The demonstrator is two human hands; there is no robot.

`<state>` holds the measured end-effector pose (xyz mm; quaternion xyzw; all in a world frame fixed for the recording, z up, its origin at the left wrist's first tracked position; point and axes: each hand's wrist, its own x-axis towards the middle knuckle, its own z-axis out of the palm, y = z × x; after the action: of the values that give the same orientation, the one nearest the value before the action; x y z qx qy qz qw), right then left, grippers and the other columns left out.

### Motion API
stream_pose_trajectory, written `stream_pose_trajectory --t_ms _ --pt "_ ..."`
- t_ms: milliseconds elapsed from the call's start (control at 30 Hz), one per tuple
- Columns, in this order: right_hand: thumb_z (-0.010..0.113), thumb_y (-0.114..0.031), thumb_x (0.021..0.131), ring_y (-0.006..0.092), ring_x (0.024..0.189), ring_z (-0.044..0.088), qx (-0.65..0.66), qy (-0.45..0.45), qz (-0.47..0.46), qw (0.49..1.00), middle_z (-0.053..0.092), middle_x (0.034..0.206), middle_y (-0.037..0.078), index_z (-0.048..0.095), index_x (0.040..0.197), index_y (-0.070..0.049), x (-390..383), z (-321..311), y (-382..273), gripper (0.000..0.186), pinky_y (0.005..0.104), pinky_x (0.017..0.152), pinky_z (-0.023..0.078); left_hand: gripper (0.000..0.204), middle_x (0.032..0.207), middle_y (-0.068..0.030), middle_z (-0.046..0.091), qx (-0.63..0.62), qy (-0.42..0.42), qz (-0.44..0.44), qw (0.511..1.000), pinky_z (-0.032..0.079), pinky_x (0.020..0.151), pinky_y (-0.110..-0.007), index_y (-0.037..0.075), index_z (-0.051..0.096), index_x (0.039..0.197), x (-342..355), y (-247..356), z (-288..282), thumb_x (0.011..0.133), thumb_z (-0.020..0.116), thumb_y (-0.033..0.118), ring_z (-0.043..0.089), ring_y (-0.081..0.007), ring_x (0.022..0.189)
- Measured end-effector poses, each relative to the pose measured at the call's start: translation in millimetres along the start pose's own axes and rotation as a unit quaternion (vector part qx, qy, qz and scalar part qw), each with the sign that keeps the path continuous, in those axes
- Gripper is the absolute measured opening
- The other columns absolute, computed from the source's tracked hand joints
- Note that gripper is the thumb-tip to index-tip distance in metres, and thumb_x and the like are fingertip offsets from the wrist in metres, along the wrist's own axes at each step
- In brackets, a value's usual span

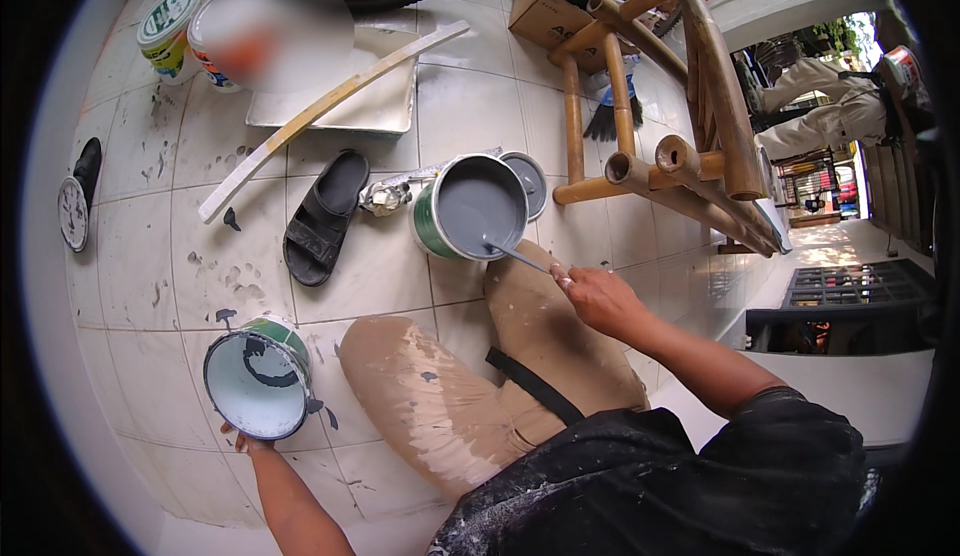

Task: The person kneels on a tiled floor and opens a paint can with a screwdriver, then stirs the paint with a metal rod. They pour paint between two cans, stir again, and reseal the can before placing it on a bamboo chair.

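Beside green bucket (427, 222) of grey paint (480, 201), right hand (597, 296) grips thin stick (524, 259); left hand (247, 444) holds grey-smeared tub (240, 394).

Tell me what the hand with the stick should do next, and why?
Perhaps the right hand should raise the stick slightly and let it drip over the green bucket. Its lower end is in grey paint, and dark splotches already mark the tiles, so dripping elsewhere could add mess.

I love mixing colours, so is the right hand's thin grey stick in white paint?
No, the thin grey stick in the right hand reaches into dark grey paint inside the round green-sided bucket.
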<state>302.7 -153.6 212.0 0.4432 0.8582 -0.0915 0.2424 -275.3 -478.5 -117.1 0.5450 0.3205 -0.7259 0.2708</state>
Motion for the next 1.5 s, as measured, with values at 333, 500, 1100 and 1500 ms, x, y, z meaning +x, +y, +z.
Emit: stream_pose_trajectory --t_ms 333,500,1100,1500 --pt "0.059 -0.013 0.108 0.0428 0.086 0.072 0.057 0.091 0.037 0.994 0.075 0.096 0.020 0.072 0.120 -0.003 -48.3 -73.1 20.4 0.022 0.0515 0.075 0.059 0.042 0.121 0.0037 0.076 0.001 0.001 -0.021 1.000 0.049 0.088 -0.083 0.022 0.071 0.130 2.8 4.9 -0.4 0.106 0.052 0.051 0.076 -0.0283 0.094" --pt "0.059 -0.021 0.111 0.0242 0.057 0.052 0.377 0.097 0.173 0.905 0.061 0.074 0.008 0.069 0.103 -0.004 -1.3 -18.8 27.8 0.021 0.0367 0.056 0.046 0.043 0.123 0.0027 0.074 -0.015 0.001 -0.023 1.000 0.048 0.090 -0.082 0.022 0.070 0.131 0.9 8.5 0.7 0.106 0.052 0.052 0.075 -0.0285 0.096" --pt "0.071 -0.028 0.105 0.0056 0.048 0.029 0.710 -0.048 0.369 0.598 0.036 0.060 -0.008 0.065 0.090 -0.005 -45.7 17.8 52.5 0.028 0.0285 0.046 0.021 0.045 0.129 -0.0009 0.069 -0.019 -0.015 -0.042 0.999 0.045 0.095 -0.080 0.021 0.064 0.136 -10.1 -6.2 -7.3 0.107 0.052 0.053 0.070 -0.0293 0.104" --pt "0.060 -0.020 0.109 0.0495 0.073 0.065 0.351 0.165 0.104 0.916 0.066 0.080 0.027 0.059 0.107 0.000 24.9 51.0 15.1 0.020 0.0574 0.066 0.047 0.048 0.134 -0.0033 0.065 -0.057 -0.016 -0.035 0.998 0.043 0.098 -0.079 0.020 0.061 0.140 -13.9 -1.7 -1.9 0.107 0.051 0.054 0.067 -0.0298 0.109"
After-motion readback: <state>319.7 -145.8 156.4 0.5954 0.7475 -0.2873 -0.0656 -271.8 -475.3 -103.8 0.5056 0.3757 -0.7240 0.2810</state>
